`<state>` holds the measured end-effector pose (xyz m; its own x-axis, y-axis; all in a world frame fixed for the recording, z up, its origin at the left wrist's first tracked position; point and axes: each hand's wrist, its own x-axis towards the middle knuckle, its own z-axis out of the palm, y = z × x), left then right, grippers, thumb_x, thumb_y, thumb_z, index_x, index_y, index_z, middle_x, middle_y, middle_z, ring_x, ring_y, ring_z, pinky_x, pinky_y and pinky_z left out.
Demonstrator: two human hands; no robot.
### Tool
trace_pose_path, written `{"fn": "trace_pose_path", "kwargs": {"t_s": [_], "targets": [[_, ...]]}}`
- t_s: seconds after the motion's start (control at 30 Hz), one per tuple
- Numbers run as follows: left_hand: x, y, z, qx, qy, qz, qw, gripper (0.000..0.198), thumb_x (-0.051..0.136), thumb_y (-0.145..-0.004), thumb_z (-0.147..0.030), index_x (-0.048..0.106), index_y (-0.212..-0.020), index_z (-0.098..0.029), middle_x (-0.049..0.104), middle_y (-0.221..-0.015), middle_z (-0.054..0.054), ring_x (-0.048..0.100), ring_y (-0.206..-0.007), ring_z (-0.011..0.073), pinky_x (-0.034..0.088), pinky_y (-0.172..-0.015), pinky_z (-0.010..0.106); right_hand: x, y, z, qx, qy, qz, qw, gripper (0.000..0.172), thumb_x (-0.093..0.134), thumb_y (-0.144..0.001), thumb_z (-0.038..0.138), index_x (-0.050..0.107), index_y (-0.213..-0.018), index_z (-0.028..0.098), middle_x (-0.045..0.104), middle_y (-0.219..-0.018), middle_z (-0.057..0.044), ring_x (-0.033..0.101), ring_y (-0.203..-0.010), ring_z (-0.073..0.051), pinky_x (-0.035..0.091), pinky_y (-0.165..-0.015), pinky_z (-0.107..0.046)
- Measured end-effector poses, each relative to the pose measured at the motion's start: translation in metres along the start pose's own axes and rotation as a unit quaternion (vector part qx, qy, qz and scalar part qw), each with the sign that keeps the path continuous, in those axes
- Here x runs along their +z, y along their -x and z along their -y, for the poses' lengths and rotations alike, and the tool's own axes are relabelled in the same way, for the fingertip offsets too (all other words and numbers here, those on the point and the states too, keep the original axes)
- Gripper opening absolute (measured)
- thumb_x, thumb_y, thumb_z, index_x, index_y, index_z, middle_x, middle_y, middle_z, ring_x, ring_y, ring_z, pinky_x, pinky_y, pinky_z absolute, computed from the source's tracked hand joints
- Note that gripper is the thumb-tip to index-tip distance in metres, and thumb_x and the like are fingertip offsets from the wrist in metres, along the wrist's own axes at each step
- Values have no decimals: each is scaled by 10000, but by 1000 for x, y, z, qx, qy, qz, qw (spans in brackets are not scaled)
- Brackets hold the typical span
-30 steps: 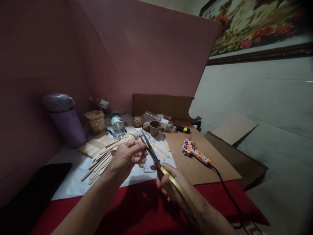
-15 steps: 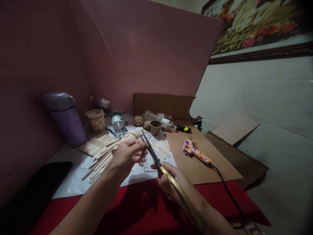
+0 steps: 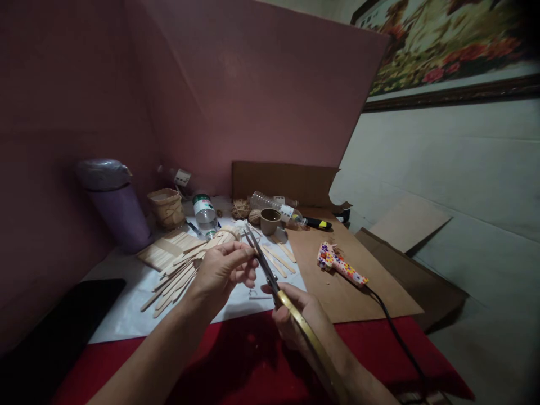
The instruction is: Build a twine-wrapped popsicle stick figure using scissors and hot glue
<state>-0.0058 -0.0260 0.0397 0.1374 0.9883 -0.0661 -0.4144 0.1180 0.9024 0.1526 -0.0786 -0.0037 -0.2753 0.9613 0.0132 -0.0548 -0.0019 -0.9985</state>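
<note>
Notably, my right hand (image 3: pixel 295 315) gripped the scissors (image 3: pixel 274 283). My left hand (image 3: pixel 223 270), pinched, contents indiscernible, adjoined the blades (image 3: pixel 262 258); slippage risked cuts.

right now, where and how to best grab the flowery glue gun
Probably by the slim handle of the glue gun, from the near right: it lies on brown cardboard, handle angled that way, cord trailing from its end, bulkier end farther off.

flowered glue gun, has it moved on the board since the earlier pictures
No: the glue gun lies in the same place and at the same angle on the brown board; both drift slightly right in the view together.
</note>
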Motion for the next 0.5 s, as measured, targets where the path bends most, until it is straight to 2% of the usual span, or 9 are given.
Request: {"fn": "trace_pose_path", "kwargs": {"t_s": [0.33, 0.5], "targets": [[3, 0, 1, 0, 15, -5, 1000, 205, 766, -616, -215, 599, -648, -101, 627, -544, 17, 542, -402, 84, 449, -360, 179, 1, 1, 2, 1, -20, 9, 1000, 700, 670, -612, 724, 603, -996, 142, 256, -468, 114, 175, -388, -43, 164, -350, -195], [3, 1, 1, 3, 12, -9, 1000, 212, 767, -620, -223, 598, -645, -99, 623, -544, 17, 541, -404, 85, 446, -358, 180, 3, 2, 2, 12, -8, 3, 1000, 715, 668, -573, 752, 585, -958, 156, 275, -478, 107, 178, -393, -44, 148, -345, -198]]}}
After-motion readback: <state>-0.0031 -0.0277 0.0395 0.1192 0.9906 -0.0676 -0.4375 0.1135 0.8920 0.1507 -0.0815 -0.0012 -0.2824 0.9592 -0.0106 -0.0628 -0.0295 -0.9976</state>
